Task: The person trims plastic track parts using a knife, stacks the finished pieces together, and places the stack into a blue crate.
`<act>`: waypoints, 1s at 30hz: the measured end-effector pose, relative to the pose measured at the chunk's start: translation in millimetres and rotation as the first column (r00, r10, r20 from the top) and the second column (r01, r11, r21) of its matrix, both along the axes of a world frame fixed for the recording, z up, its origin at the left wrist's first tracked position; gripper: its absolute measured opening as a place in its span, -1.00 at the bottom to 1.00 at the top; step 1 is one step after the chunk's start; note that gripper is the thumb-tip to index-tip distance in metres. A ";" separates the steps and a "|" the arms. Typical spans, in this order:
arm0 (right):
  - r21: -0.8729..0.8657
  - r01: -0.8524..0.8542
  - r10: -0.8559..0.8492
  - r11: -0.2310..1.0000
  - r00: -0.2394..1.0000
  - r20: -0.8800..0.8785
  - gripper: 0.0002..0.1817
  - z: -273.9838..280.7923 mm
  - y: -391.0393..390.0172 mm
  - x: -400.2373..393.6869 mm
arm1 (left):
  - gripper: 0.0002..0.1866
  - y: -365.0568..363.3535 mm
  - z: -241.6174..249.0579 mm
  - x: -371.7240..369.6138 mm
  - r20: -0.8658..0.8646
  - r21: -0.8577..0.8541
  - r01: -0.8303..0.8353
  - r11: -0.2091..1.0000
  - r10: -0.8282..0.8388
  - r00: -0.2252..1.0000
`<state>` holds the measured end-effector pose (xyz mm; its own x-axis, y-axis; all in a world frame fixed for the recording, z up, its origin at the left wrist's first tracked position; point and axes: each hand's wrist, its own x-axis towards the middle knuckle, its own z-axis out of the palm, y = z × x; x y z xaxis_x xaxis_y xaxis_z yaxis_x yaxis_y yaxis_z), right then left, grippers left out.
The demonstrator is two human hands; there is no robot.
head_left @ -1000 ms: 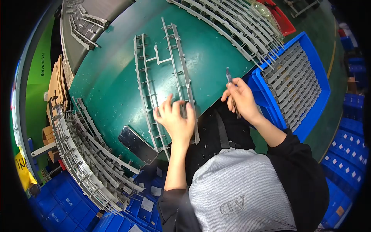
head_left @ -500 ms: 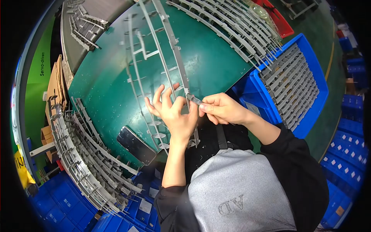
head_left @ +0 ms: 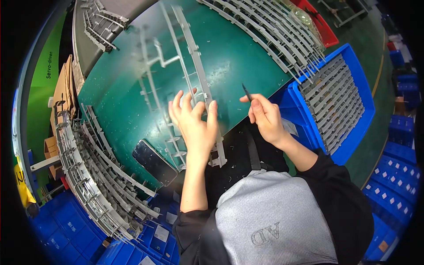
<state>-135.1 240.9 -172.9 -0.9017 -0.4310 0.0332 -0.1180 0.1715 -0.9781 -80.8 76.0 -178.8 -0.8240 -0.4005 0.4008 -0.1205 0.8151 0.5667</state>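
A long grey plastic frame (head_left: 194, 51) of parallel strips and cross pieces extends from the far side of the green table towards my body, its left part blurred. My left hand (head_left: 194, 128) is on its near part, with curled fingers and the thumb around a strip; the exact contact is partly hidden. To the right, apart from the frame, my right hand (head_left: 267, 119) is closed on a thin dark blade (head_left: 246, 92), pinched between thumb and fingers with its tip pointing up.
A phone (head_left: 154, 162) lies at the table's (head_left: 229, 57) near left edge. Similar grey frames (head_left: 265, 33) are stacked at the far right, and others (head_left: 95, 176) at left. A blue crate (head_left: 369, 101) holds more grey parts. A red bin (head_left: 324, 28) stands behind.
My right hand has drawn away from the frame to the right and up with the blade. The frame has shifted slightly left, and my left hand stays on it.
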 end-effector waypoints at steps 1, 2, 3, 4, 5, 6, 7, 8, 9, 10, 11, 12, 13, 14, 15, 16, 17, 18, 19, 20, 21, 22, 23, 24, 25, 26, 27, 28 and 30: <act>-0.003 -0.005 0.005 1.000 1.000 -0.004 -0.83 -2.6 1.3 1.5 | -0.84 -5.6 -2.7 1.5 -0.004 -0.003 -0.005 1.000 0.005 1.000; 0.027 -0.022 0.021 0.999 0.999 0.028 -0.83 -6.9 4.7 3.7 | -0.83 -13.1 -5.2 4.6 -0.002 -0.007 -0.040 0.999 0.040 0.999; 0.053 -0.039 0.036 0.998 0.998 0.055 -0.84 -11.7 7.8 4.1 | -0.81 -22.3 -7.3 7.2 -0.005 -0.013 -0.073 0.997 0.073 0.997; 0.077 -0.054 0.047 0.996 0.995 0.083 -0.84 -16.3 9.5 4.1 | -0.80 -32.4 -9.3 10.2 -0.008 -0.021 -0.104 0.994 0.104 0.995; 0.101 -0.066 0.055 0.993 0.992 0.114 -0.85 -19.9 8.5 5.0 | -0.78 -42.8 -11.5 14.6 -0.009 -0.028 -0.131 0.991 0.131 0.991; 0.091 -0.058 0.048 0.994 0.993 0.111 -0.85 -22.9 5.4 6.1 | -0.76 -54.6 -15.7 22.7 0.037 -0.085 -0.277 0.957 0.280 0.959; 0.086 -0.072 0.061 0.994 0.990 0.129 -0.85 -25.9 2.5 8.4 | -0.73 -64.4 -16.7 31.2 0.075 -0.147 -0.412 0.899 0.425 0.902; 0.082 -0.087 0.074 0.993 0.986 0.149 -0.84 -28.6 -0.2 11.1 | -0.73 -71.1 -15.1 37.2 0.074 -0.154 -0.405 0.901 0.420 0.905; 0.079 -0.105 0.090 0.991 0.981 0.169 -0.84 -30.6 -3.0 13.5 | -0.71 -76.0 -12.6 42.4 0.423 0.121 -0.456 0.882 0.369 0.827; 0.077 -0.126 0.110 0.989 0.976 0.190 -0.84 -31.6 -5.6 15.6 | -0.68 -78.3 -11.0 46.7 0.703 0.348 -0.561 0.751 0.187 0.687; 0.073 -0.128 0.112 0.989 0.975 0.194 -0.84 -30.6 -8.8 16.8 | -0.70 -77.4 -17.6 51.4 0.636 0.440 -0.500 0.746 0.135 0.760; 0.084 -0.180 0.166 0.980 0.975 0.151 -0.83 -27.6 -13.6 17.2 | -0.71 -75.0 -24.5 55.8 0.561 0.523 -0.434 0.734 0.087 0.824; 0.095 -0.233 0.222 0.968 0.968 0.113 -0.81 -24.1 -18.9 18.1 | -0.71 -69.3 -24.2 55.6 0.569 0.516 -0.444 0.733 0.095 0.817; 0.106 -0.287 0.279 0.952 0.957 0.082 -0.80 -21.0 -24.3 21.4 | -0.73 -60.7 -23.7 53.2 0.332 0.697 -0.319 0.643 0.105 0.937; 0.115 -0.340 0.336 0.933 0.940 0.053 -0.79 -19.2 -28.8 26.0 | -0.75 -52.9 -22.7 53.2 0.076 0.823 -0.147 0.549 0.150 0.986; 0.105 -0.348 0.342 0.932 0.937 0.069 -0.79 -17.6 -33.9 30.7 | -0.75 -47.4 -19.9 55.3 0.094 0.818 -0.167 0.551 0.157 0.983; 0.101 -0.353 0.353 0.930 0.935 0.010 -0.77 -15.3 -39.4 33.2 | -0.76 -42.5 -15.4 55.0 0.002 0.831 -0.085 0.550 0.151 0.989; 0.101 -0.356 0.362 0.929 0.931 -0.054 -0.75 -12.7 -44.2 33.8 | -0.77 -37.7 -10.1 53.0 -0.097 0.837 0.002 0.547 0.145 0.985; 0.102 -0.356 0.367 0.929 0.923 -0.118 -0.73 -10.5 -47.1 34.4 | -0.77 -33.0 -4.7 51.0 -0.195 0.835 0.092 0.542 0.136 0.971; 0.104 -0.355 0.369 0.929 0.911 -0.186 -0.71 -9.5 -48.5 34.6 | -0.78 -29.6 0.1 49.1 -0.296 0.823 0.185 0.537 0.127 0.947; 0.103 -0.358 0.371 0.928 0.910 -0.187 -0.71 -9.1 -48.8 35.3 | -0.78 -27.2 4.5 47.4 -0.297 0.822 0.184 0.538 0.130 0.946; 0.085 -0.367 0.376 0.927 0.912 -0.162 -0.71 -8.7 -48.1 37.1 | -0.78 -24.8 9.1 46.0 -0.310 0.807 0.182 0.562 0.141 0.940; 0.066 -0.375 0.381 0.925 0.915 -0.136 -0.70 -8.4 -46.8 39.8 | -0.79 -23.0 13.0 45.2 -0.322 0.792 0.178 0.585 0.152 0.934; 0.048 -0.383 0.386 0.922 0.916 -0.109 -0.69 -8.3 -45.4 42.7 | -0.79 -21.9 15.7 44.9 -0.334 0.776 0.173 0.607 0.163 0.928; 0.029 -0.391 0.392 0.920 0.916 -0.080 -0.68 -8.2 -43.8 45.3 | -0.79 -21.7 16.4 45.5 -0.345 0.760 0.166 0.628 0.174 0.922; 0.029 -0.395 0.396 0.918 0.915 -0.077 -0.68 -5.5 -41.3 46.5 | -0.79 -22.0 15.2 45.7 -0.342 0.762 0.161 0.628 0.178 0.923; -0.016 -0.547 0.546 0.837 0.833 0.087 -0.68 0.7 -37.7 46.6 | -0.78 -22.9 12.9 45.0 -0.346 0.725 0.155 0.671 0.160 0.925; -0.088 -0.671 0.670 0.736 0.703 0.238 -0.67 8.1 -33.8 46.1 | -0.76 -23.8 10.0 43.6 -0.348 0.686 0.151 0.711 0.139 0.927; -0.292 -0.817 0.817 0.497 0.328 0.474 -0.65 17.9 -27.2 45.2 | -0.73 -22.6 4.9 42.3 -0.350 0.608 0.146 0.780 0.098 0.932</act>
